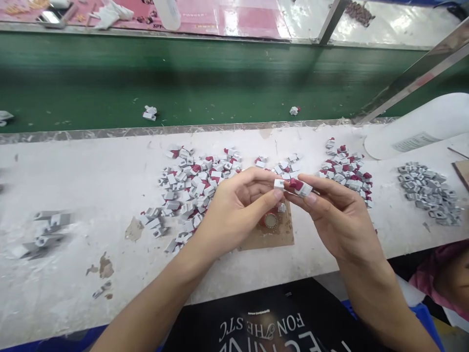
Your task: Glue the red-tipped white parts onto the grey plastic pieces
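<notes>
Between thumb and fingers, my left hand [238, 210] pinches a small white block [279, 184]. My right hand [339, 215] grips a white and dark red piece [301, 187] the same way, just to the right of it. A narrow gap shows between the two pieces. Below the hands lies a brown board [284, 234] with a round metal disc [271, 221] on it, partly covered by my left hand. A large heap of white and red pieces [196, 183] spreads to the left of my hands, and another heap [346, 171] lies behind my right hand.
Grey pieces [430, 193] are piled at the right, near a lying white bottle [417, 127]. Blurred grey pieces [46, 232] sit at the far left. Beyond the white table [120, 161] runs a green belt [220, 83] carrying small pieces. A metal post [414, 73] slants at the right.
</notes>
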Action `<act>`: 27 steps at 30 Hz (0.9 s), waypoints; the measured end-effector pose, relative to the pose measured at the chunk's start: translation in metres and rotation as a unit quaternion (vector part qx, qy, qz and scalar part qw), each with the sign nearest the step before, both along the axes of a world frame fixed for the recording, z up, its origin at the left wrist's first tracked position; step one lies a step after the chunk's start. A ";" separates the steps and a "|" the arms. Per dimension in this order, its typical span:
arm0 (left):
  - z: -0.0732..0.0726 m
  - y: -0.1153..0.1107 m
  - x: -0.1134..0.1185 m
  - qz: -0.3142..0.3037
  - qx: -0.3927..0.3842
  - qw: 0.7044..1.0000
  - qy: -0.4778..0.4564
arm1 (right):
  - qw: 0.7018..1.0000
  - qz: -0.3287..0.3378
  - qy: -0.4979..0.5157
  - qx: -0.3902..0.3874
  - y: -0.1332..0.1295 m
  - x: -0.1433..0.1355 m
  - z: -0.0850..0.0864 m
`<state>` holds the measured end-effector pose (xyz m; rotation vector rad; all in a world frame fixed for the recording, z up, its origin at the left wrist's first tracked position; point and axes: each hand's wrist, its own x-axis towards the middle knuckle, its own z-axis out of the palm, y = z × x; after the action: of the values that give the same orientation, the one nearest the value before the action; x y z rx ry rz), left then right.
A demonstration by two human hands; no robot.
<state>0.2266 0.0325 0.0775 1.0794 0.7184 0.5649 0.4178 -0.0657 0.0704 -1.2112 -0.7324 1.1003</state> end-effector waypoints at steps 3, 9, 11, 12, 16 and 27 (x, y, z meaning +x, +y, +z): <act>-0.004 0.001 -0.001 0.007 0.001 1.000 -0.005 | 1.000 -0.004 -0.011 -0.008 0.001 0.000 -0.001; -0.009 -0.001 0.001 0.003 0.059 0.998 -0.016 | 0.998 0.038 -0.046 -0.010 0.002 0.000 -0.001; -0.009 -0.002 0.001 0.010 0.087 0.996 -0.019 | 0.997 0.060 -0.044 -0.013 0.002 0.000 -0.002; -0.010 -0.002 0.000 0.014 0.095 0.995 -0.018 | 0.997 0.065 -0.041 -0.014 0.003 0.000 -0.003; -0.009 0.004 -0.011 0.004 0.112 0.993 0.023 | 0.993 0.105 -0.048 -0.030 0.019 0.004 -0.004; -0.023 0.163 0.006 0.180 0.252 0.885 0.347 | 0.854 -0.023 -0.511 -0.096 0.229 0.058 -0.033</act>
<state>0.2325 0.1958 0.0543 1.6827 1.4765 0.7072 0.4756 0.1633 0.0374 -1.9949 -1.3934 0.4082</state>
